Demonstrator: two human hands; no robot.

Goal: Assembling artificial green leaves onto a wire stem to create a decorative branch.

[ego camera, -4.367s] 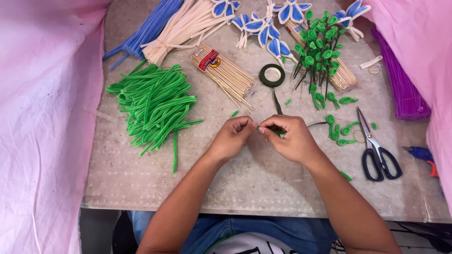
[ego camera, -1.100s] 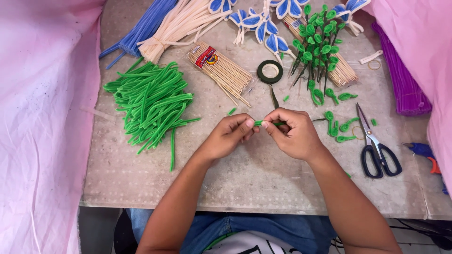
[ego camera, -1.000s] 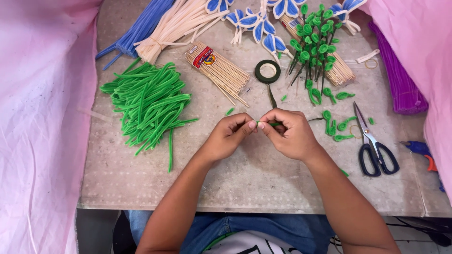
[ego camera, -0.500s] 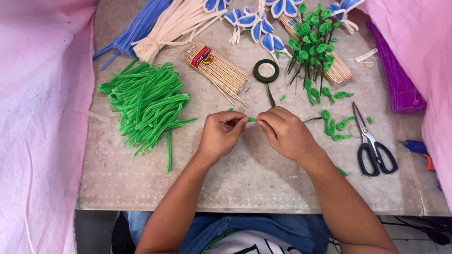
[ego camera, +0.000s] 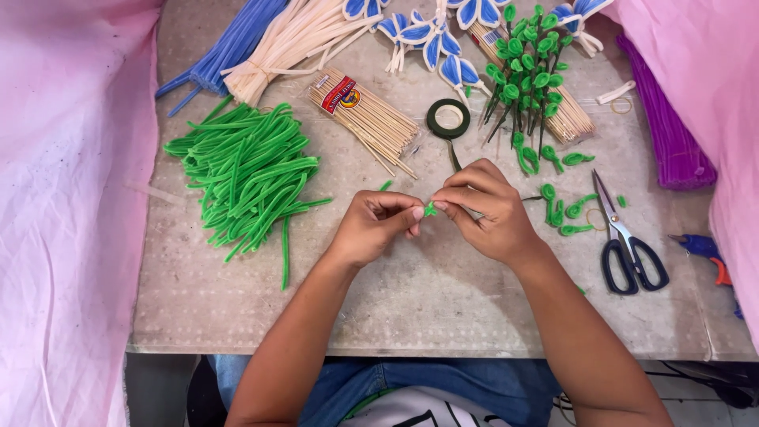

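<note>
Two hands meet over the middle of the table (ego camera: 443,300), a pale, pitted, stone-like slab. My left hand (ego camera: 371,229) and my right hand (ego camera: 486,209) both pinch one small green fuzzy piece (ego camera: 430,209), thumb and forefinger tips closed on it from either side, so it sits between them just above the tabletop. It looks like a short bit of chenille stem bent into a tiny loop, though most of it is hidden by my fingertips.

To my left lies a loose heap of green chenille stems (ego camera: 249,170), soft, fuzzy and curved. Behind it are blue stems (ego camera: 225,51) and a tied bundle of cream stems (ego camera: 296,35). A banded bundle of thin wooden sticks (ego camera: 368,119) lies straight and smooth beyond my hands, with a dark green tape roll (ego camera: 448,119) near it, flat and ring-shaped. Farther back stand leafy stalks (ego camera: 526,79) with small green loops on dark stems, and blue-and-white petal shapes (ego camera: 427,35). Small green loops (ego camera: 561,209) are scattered to my right, near the black-handled scissors (ego camera: 628,249). Purple stems (ego camera: 668,130) lie by the pink fabric (ego camera: 71,205).
</note>
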